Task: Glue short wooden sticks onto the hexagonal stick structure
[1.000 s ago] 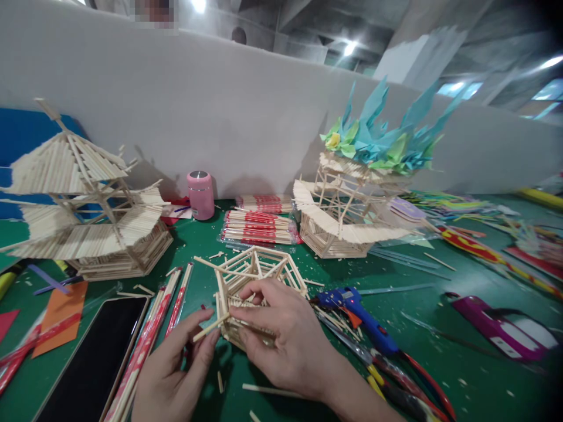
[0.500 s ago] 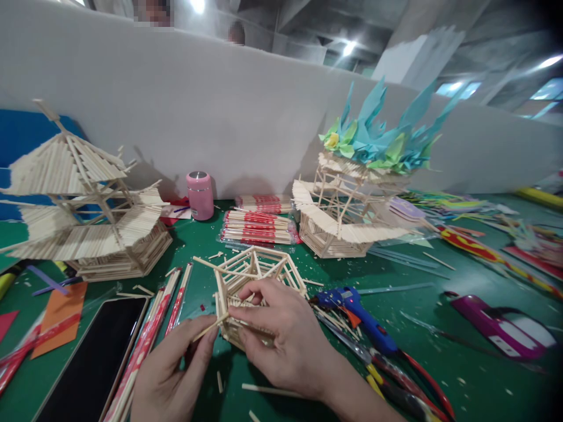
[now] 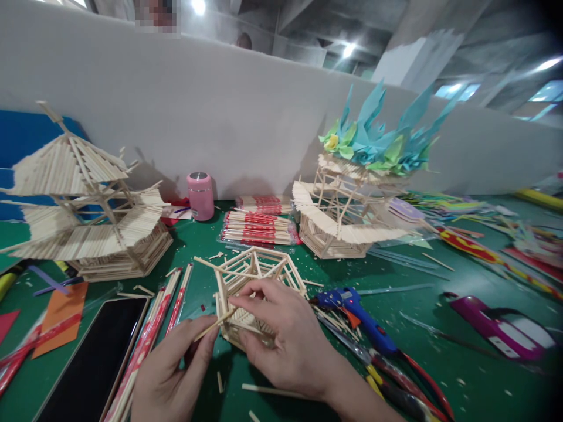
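A small frame of pale wooden sticks stands on the green table in front of me. My left hand pinches a thin wooden stick between thumb and forefinger at the frame's near left corner. Over the frame's near side is my right hand, its forefinger and thumb bent toward the stick's far end. The fingers of my right hand partly cover the frame, and whether they grip anything is hard to make out.
Stick pavilions stand at the left and back right. A pink flask and stick packs are behind. A phone lies left; a blue glue gun, pliers and purple device lie right.
The tip of my right forefinger has lifted slightly off the stick's end, and the stick tilts up a little more. My left hand is nearly still.
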Tool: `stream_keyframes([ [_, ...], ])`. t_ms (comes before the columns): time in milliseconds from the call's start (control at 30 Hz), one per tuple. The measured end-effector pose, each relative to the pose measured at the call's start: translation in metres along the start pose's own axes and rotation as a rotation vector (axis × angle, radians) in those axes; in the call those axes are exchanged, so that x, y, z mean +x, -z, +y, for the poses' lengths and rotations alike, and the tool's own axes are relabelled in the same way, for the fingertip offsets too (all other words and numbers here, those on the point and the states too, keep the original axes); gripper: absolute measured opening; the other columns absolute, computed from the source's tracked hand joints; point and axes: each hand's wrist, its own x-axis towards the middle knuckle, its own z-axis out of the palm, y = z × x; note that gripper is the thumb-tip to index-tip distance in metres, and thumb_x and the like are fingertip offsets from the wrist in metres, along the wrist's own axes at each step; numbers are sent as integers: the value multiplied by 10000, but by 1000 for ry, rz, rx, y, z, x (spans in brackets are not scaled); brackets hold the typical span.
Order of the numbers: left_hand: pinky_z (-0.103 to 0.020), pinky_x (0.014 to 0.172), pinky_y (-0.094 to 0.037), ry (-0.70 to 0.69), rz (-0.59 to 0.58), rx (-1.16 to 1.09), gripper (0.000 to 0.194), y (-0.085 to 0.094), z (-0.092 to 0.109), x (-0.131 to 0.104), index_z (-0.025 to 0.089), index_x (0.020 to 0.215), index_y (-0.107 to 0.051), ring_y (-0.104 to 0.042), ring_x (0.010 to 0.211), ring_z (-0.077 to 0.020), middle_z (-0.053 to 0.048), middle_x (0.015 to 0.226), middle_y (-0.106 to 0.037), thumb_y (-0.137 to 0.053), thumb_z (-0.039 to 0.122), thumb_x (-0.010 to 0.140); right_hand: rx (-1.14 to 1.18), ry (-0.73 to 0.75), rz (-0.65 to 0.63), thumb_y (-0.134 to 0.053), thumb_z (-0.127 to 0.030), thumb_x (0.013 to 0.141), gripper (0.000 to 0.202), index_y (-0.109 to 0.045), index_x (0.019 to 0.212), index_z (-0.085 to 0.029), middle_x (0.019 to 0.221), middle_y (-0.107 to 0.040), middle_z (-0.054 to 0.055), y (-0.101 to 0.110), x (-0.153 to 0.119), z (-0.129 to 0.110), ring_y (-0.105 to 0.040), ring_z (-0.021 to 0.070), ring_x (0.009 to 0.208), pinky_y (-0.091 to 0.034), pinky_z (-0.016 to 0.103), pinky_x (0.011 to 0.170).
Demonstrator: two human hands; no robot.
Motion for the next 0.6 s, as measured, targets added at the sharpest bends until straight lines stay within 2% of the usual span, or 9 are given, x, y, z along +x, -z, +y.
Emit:
stream_keyframes([
  [133, -150, 594, -529, -12, 3, -3, 135, 1, 0, -1, 272, 863, -699, -679, 655, -119, 33, 784, -738, -611, 259, 762, 17, -5, 0, -546, -127, 700, 381, -623, 1068, -190, 1046, -599, 41, 0, -1, 1, -547, 187, 919, -436, 335, 798],
  [333, -147, 582, -528, -32, 3, 0, 124, 1, -1, 0, 263, 852, -696, -677, 651, -119, 28, 774, -736, -612, 263, 762, -33, 9, -23, -544, -140, 729, 276, -684, 953, -218, 1011, -590, 38, -1, -2, 0, -534, 181, 840, -418, 328, 720],
  [600, -126, 565, -532, -3, 23, 3, 142, 0, -4, 1, 256, 866, -697, -686, 624, -112, 27, 782, -743, -644, 271, 735, -43, 15, -27, -544, -110, 729, 292, -692, 959, -211, 995, -589, 42, 0, 1, -1, -519, 173, 823, -407, 308, 697],
])
